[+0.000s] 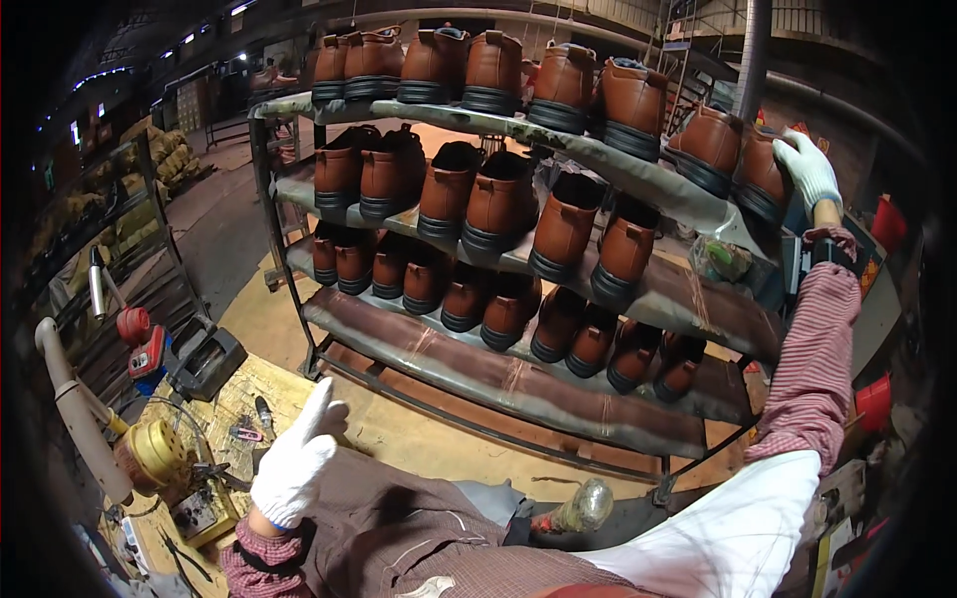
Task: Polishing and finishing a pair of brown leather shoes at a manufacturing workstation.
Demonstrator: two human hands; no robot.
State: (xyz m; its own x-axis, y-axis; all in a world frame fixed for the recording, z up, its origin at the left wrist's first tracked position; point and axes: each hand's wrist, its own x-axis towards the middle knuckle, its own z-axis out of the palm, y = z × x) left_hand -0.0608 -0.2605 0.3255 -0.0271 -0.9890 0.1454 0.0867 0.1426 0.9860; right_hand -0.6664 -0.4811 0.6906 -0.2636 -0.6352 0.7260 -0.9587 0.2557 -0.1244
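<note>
The right hand (809,169), gloved, grips a brown boot (760,171) at the top shelf's far end, fingers wrapped over its upper for a firm hold. Beside it more boots (498,204) stand toe-down in rows on the slanted rack (518,384). The left hand (296,460) hangs open and empty (glove splayed) above a cluttered bench (239,389) in a dim workshop.

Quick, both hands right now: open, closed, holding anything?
Left hand: open, gloved, holding nothing, hanging above the workbench.
Right hand: gloved, laid on a brown boot at the rack's top shelf; whether it grips cannot be told.
</note>
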